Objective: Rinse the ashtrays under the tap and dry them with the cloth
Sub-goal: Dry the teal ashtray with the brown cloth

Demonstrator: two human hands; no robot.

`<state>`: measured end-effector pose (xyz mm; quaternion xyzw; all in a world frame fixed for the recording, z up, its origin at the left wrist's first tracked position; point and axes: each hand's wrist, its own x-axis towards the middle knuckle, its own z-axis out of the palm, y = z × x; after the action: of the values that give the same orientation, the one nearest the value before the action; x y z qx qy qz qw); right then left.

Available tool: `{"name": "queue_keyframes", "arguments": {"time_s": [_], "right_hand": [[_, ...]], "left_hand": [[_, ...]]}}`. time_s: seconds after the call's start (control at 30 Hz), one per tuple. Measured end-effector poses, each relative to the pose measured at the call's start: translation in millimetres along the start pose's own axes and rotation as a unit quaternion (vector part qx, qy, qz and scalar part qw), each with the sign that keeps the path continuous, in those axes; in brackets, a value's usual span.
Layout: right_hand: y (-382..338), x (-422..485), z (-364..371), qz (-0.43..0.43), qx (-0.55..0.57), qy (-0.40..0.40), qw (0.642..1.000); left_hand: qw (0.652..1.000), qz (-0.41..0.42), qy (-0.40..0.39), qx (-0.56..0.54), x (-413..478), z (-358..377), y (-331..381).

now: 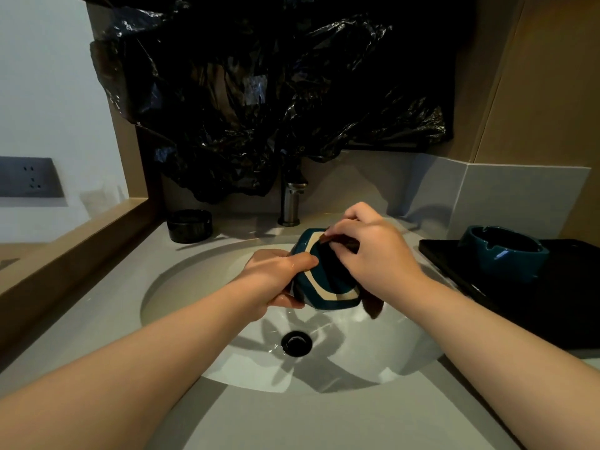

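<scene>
The teal glazed ceramic ashtray (324, 289) is over the far edge of the white basin (357, 358), tipped, underside facing me. My left hand (276, 274) grips its rim; my right hand (373, 254) pinches a dark brown cloth (373, 305) against it.

A grey counter (81, 326) is seen with a white basin (181, 287) set into it. A black ashtray (189, 225) is placed at the back left, near the tap (290, 203), and a black tray (535, 313) is laid at the right, carrying a teal ashtray (503, 253).
</scene>
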<state>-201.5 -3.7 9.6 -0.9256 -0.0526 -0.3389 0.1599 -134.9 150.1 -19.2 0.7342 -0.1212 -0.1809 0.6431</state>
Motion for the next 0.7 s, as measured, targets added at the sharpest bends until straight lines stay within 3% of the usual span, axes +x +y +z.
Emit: {"name": "queue_keyframes", "arguments": {"time_s": [0.1,0.27,0.43,0.57,0.7], "right_hand": [[7,2,-3,0.067,0.100,0.028,0.992],[25,4,-13,0.162,0.191,-0.010,0.968],[24,8,-11,0.140,0.198,0.001,0.970],[25,9,-16,0.140,0.216,-0.001,0.966],[17,4,-18,0.113,0.146,-0.074,0.980]], "left_hand": [[0.999,0.005,0.018,-0.047,1,-1,1],[0.999,0.003,0.012,-0.043,2,-3,0],[0.998,0.004,-0.041,0.043,-4,5,0],[0.999,-0.012,-0.012,-0.048,-5,3,3],[0.990,-0.014,0.039,-0.134,-3,-2,5]]}}
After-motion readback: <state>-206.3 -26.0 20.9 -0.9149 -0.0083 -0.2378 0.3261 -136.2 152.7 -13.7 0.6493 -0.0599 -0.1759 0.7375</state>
